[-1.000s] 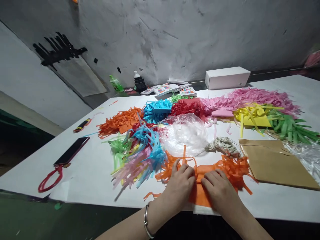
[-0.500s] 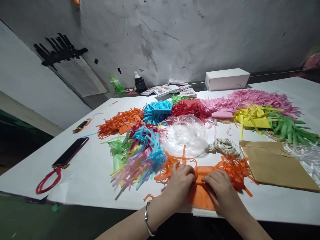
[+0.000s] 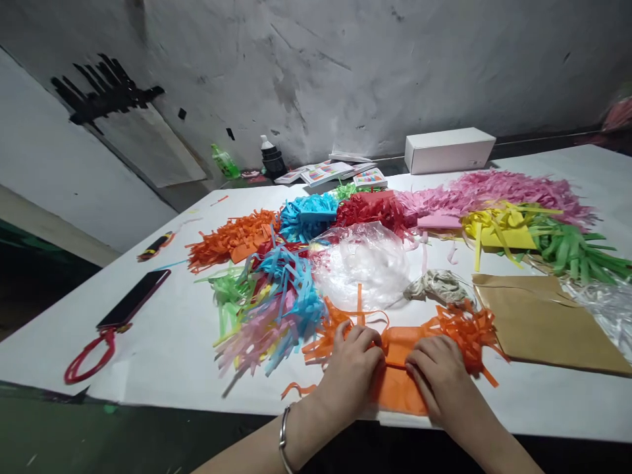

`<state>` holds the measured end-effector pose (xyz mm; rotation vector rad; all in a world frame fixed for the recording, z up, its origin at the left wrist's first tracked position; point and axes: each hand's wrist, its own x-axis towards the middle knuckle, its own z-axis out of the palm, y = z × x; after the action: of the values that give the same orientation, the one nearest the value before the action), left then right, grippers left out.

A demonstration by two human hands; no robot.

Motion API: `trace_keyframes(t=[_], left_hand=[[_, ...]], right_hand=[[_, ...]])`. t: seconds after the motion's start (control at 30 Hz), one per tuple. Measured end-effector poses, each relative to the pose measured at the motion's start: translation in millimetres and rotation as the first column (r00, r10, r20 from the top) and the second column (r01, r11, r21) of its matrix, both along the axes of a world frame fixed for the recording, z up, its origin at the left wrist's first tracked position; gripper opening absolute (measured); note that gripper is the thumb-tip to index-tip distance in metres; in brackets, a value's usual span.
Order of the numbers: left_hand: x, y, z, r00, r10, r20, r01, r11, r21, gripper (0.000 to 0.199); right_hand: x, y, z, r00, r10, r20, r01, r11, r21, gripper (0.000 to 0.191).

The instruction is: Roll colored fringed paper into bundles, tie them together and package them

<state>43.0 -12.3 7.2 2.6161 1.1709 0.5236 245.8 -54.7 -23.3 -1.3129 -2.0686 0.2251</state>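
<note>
Orange tissue paper [image 3: 402, 390] lies at the table's near edge, with a folded band across it and fringed strips [image 3: 461, 332] spreading to both sides. My left hand [image 3: 353, 365], with a silver bangle at the wrist, has its curled fingers on the left part of the orange paper. On the right side of the fold, my right hand [image 3: 437, 368] pinches the same paper, thumb and fingers together. Both thumbs are partly hidden. Beyond the hands sit a crumpled clear plastic bag [image 3: 363, 263] and a bundle of pale string [image 3: 438, 287].
Fringed paper bundles in orange [image 3: 234, 243], blue [image 3: 307, 217], red, pink [image 3: 518, 194], yellow and green lie across the table [image 3: 162, 359]. A phone [image 3: 134, 299] is at the left, a brown paper sheet [image 3: 548, 322] at the right, and a white box [image 3: 449, 151] by the wall.
My right hand has shifted slightly right along the fold, so the gap between my hands is wider. The view has tilted a little; the orange paper stays in place.
</note>
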Motion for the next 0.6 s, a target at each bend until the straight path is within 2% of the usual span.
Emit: trace_keyframes(t=[0.17, 0.23, 0.3, 0.4, 0.5, 0.6], left_hand=[[13.5, 2.4, 17.2, 0.992, 0.083, -0.100, -0.093, 0.991, -0.093, 0.007], [17.0, 6.2, 21.8, 0.982, 0.094, -0.162, -0.113, 0.987, -0.113, 0.005], [17.6, 8.9, 22.0, 0.973, 0.084, -0.214, -0.102, 0.992, -0.075, 0.006], [14.1, 7.8, 14.3, 0.963, -0.053, -0.265, 0.074, 0.995, 0.071, 0.007], [12.1, 2.3, 5.1, 0.927, -0.214, -0.308, 0.278, 0.943, 0.184, 0.014], [16.2, 2.2, 4.6, 0.908, -0.236, -0.345, 0.309, 0.936, 0.172, 0.020]], right_hand=[[-9.0, 0.5, -0.6, 0.987, -0.162, 0.012, 0.162, 0.987, -0.019, 0.019], [-9.2, 1.7, -0.8, 0.983, -0.182, 0.027, 0.182, 0.983, -0.020, 0.018], [-8.3, 2.9, -0.8, 0.984, -0.173, 0.032, 0.173, 0.985, -0.009, 0.018], [-8.1, 3.0, -0.3, 0.994, -0.107, 0.037, 0.105, 0.994, 0.040, 0.022], [-10.5, 0.4, 0.3, 0.997, -0.042, 0.065, 0.034, 0.993, 0.115, 0.027], [-13.5, -2.3, -0.2, 0.990, -0.020, 0.142, -0.005, 0.985, 0.174, 0.027]])
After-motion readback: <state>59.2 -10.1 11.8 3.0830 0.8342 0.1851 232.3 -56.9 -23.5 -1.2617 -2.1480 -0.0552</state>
